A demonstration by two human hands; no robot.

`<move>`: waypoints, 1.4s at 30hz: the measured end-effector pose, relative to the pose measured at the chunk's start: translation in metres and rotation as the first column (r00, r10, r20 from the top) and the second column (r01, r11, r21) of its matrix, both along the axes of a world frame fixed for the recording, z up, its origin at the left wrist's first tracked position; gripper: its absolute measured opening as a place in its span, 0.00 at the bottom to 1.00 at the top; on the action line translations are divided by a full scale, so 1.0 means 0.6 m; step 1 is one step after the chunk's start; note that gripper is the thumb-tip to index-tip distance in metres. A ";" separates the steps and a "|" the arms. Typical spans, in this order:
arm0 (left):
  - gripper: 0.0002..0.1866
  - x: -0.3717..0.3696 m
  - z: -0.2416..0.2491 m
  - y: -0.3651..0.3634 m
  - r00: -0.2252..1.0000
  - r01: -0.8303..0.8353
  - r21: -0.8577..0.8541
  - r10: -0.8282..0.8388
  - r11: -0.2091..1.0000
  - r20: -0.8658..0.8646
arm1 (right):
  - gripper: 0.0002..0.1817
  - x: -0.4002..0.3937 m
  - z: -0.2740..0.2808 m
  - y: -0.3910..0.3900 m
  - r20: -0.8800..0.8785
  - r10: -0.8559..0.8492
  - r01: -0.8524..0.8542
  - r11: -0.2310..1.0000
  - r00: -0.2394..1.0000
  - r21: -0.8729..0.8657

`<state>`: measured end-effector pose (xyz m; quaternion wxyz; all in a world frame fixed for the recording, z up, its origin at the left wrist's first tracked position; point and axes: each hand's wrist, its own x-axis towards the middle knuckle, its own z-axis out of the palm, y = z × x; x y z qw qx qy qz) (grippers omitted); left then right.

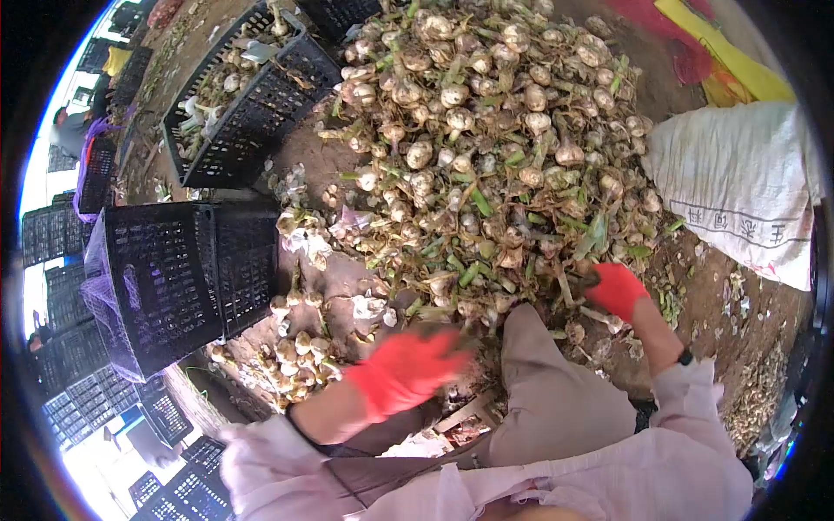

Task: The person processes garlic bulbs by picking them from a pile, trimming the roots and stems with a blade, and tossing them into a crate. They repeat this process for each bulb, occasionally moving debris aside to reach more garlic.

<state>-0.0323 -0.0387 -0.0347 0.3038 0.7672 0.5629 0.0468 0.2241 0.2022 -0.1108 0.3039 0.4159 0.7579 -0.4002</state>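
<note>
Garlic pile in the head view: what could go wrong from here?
The garlic pile is loosely heaped right up to the knee, so bulbs might roll down if the right hand disturbs its edge. The left hand, blurred, could knock the small heap beside it.

Gloves [395,378] are red, dark-tipped; the shirt [599,478] pale pink; trousers [560,386] taupe; the right wristband [685,357] black.
</note>
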 end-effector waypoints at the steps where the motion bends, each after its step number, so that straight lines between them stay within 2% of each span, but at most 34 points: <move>1: 0.30 -0.036 0.008 -0.032 0.991 -0.126 -0.267 0.133 0.955 0.008 | 0.21 0.025 -0.017 0.002 -0.071 -0.104 0.106 0.994 0.992 0.030; 2: 0.31 -0.071 0.004 -0.061 0.964 -0.257 -0.485 0.189 0.836 -0.185 | 0.21 0.053 -0.033 -0.005 -0.138 -0.214 0.222 0.974 0.967 0.047; 3: 0.32 -0.105 -0.012 -0.083 0.907 -0.398 -0.636 0.180 0.661 -0.381 | 0.21 0.070 -0.051 -0.013 -0.208 -0.326 0.345 0.937 0.922 0.060; 4: 0.33 -0.118 -0.032 -0.129 0.832 -0.462 -0.661 0.030 0.591 -0.554 | 0.21 0.074 -0.074 -0.019 -0.299 -0.312 0.383 0.898 0.902 0.216; 5: 0.34 -0.126 -0.058 -0.155 0.709 -0.538 -0.651 -0.129 0.535 -0.693 | 0.19 0.060 -0.077 -0.017 -0.407 -0.299 0.412 0.883 0.863 0.225; 7: 0.36 -0.138 -0.116 -0.121 0.765 -0.461 -0.591 -0.041 0.662 -0.642 | 0.15 -0.004 -0.073 -0.025 -0.593 -0.246 0.456 0.859 0.767 0.233; 8: 0.37 -0.140 -0.133 -0.097 0.794 -0.423 -0.554 -0.001 0.717 -0.607 | 0.16 -0.041 -0.069 -0.022 -0.649 -0.081 0.350 0.888 0.756 0.297; 9: 0.38 -0.138 -0.137 -0.021 0.806 -0.498 -0.556 0.119 0.666 -0.579 | 0.18 -0.080 -0.066 -0.012 -0.688 0.092 0.242 0.895 0.720 0.374; 11: 0.37 -0.135 -0.163 0.097 0.777 -0.562 -0.275 0.383 0.780 -0.500 | 0.22 -0.147 -0.101 0.006 -0.662 0.197 0.147 0.893 0.723 0.426; 12: 0.38 -0.143 -0.200 0.142 0.749 -0.575 -0.104 0.471 0.812 -0.466 | 0.23 -0.180 -0.130 0.021 -0.614 0.169 0.145 0.892 0.771 0.428; 13: 0.39 -0.151 -0.256 0.176 0.697 -0.566 0.181 0.584 0.804 -0.415 | 0.23 -0.210 -0.163 0.038 -0.561 0.140 0.140 0.893 0.816 0.427; 14: 0.40 -0.153 -0.267 0.220 0.706 -0.533 0.224 0.575 0.816 -0.413 | 0.24 -0.230 -0.180 0.057 -0.505 0.107 0.137 0.896 0.856 0.423; 15: 0.41 -0.152 -0.287 0.250 0.723 -0.520 0.250 0.576 0.817 -0.382 | 0.25 -0.235 -0.186 0.076 -0.416 0.118 0.092 0.888 0.902 0.451; 17: 0.41 -0.126 -0.280 0.285 0.682 -0.615 0.026 0.549 0.788 -0.483 | 0.27 -0.231 -0.200 0.096 -0.217 0.133 -0.015 0.881 0.967 0.474; 18: 0.41 -0.131 -0.288 0.278 0.702 -0.593 -0.034 0.495 0.805 -0.511 | 0.30 -0.227 -0.182 0.095 -0.095 0.181 -0.119 0.882 0.979 0.456; 20: 0.40 -0.156 -0.295 0.249 0.729 -0.549 -0.143 0.389 0.823 -0.563 | 0.30 -0.190 -0.173 0.096 -0.062 0.144 -0.105 0.901 0.988 0.420; 21: 0.39 -0.165 -0.309 0.218 0.687 -0.482 -0.150 0.266 0.863 -0.677 | 0.30 -0.174 -0.167 0.104 -0.058 0.123 -0.088 0.906 0.991 0.414; 23: 0.36 -0.206 -0.318 0.166 0.684 -0.681 -0.269 0.461 0.681 -0.565 | 0.30 -0.136 -0.140 0.114 -0.012 0.065 -0.055 0.916 0.998 0.397; 25: 0.33 -0.267 -0.313 0.102 0.513 -0.858 -0.238 0.750 0.455 -0.417 | 0.30 -0.098 -0.134 0.101 -0.016 -0.011 0.016 0.911 1.000 0.411; 26: 0.32 -0.308 -0.356 0.051 0.423 -0.906 -0.151 0.840 0.395 -0.339 | 0.29 -0.080 -0.136 0.093 -0.049 -0.057 0.072 0.896 0.997 0.438; 27: 0.31 -0.336 -0.400 0.016 0.336 -0.942 -0.078 0.908 0.327 -0.249 | 0.29 -0.064 -0.138 0.086 -0.076 -0.109 0.132 0.878 0.991 0.461; 28: 0.30 -0.338 -0.386 0.025 0.301 -0.953 -0.069 0.903 0.294 -0.307 | 0.27 -0.051 -0.139 0.081 -0.160 -0.286 0.328 0.845 0.945 0.422; 29: 0.29 -0.343 -0.370 0.033 0.265 -0.963 -0.060 0.892 0.262 -0.366 | 0.26 -0.032 -0.137 0.072 -0.205 -0.317 0.376 0.821 0.926 0.429; 30: 0.29 -0.298 -0.280 0.093 0.265 -0.964 -0.123 0.886 0.235 -0.380 | 0.25 -0.015 -0.131 0.070 -0.257 -0.342 0.424 0.792 0.904 0.439; 31: 0.28 -0.264 -0.239 0.135 0.343 -0.916 0.002 0.787 0.401 -0.512 | 0.25 -0.008 -0.125 0.076 -0.319 -0.357 0.472 0.757 0.878 0.451; 32: 0.26 -0.235 -0.235 0.164 0.409 -0.775 0.254 0.766 0.579 -0.495 | 0.23 -0.009 -0.121 0.086 -0.200 -0.426 0.471 0.805 0.882 0.362; 33: 0.27 -0.211 -0.234 0.201 0.549 -0.742 0.250 0.777 0.623 -0.308 | 0.22 -0.026 -0.099 0.087 -0.211 -0.497 0.537 0.735 0.842 0.414; 34: 0.27 -0.191 -0.235 0.242 0.716 -0.610 0.244 0.656 0.754 -0.238 | 0.21 -0.060 -0.069 0.086 -0.224 -0.560 0.592 0.659 0.798 0.464; 35: 0.31 -0.159 -0.227 0.292 0.813 -0.579 0.051 0.581 0.814 -0.038 | 0.20 -0.082 -0.054 0.093 -0.242 -0.616 0.638 0.576 0.750 0.511; 36: 0.33 -0.127 -0.238 0.331 0.861 -0.506 0.047 0.507 0.861 -0.038 | 0.20 -0.089 -0.070 0.119 -0.365 -0.665 0.756 0.531 0.652 0.383; 37: 0.34 -0.103 -0.294 0.352 0.900 -0.357 0.241 0.401 0.902 -0.168 | 0.21 -0.111 -0.069 0.136 -0.479 -0.657 0.807 0.543 0.582 0.234; 38: 0.35 -0.094 -0.309 0.369 0.901 -0.368 0.109 0.383 0.923 -0.206 | 0.23 -0.134 -0.068 0.156 -0.580 -0.650 0.827 0.556 0.492 0.078; 40: 0.35 -0.094 -0.309 0.381 0.915 -0.315 -0.092 0.277 0.945 -0.294 | 0.27 -0.151 -0.120 0.206 -0.569 -0.244 0.497 0.795 0.786 0.346; 42: 0.35 -0.126 -0.282 0.361 0.917 -0.202 -0.243 0.096 0.949 -0.386 | 0.30 -0.167 -0.154 0.210 -0.262 -0.120 0.234 0.852 0.958 0.468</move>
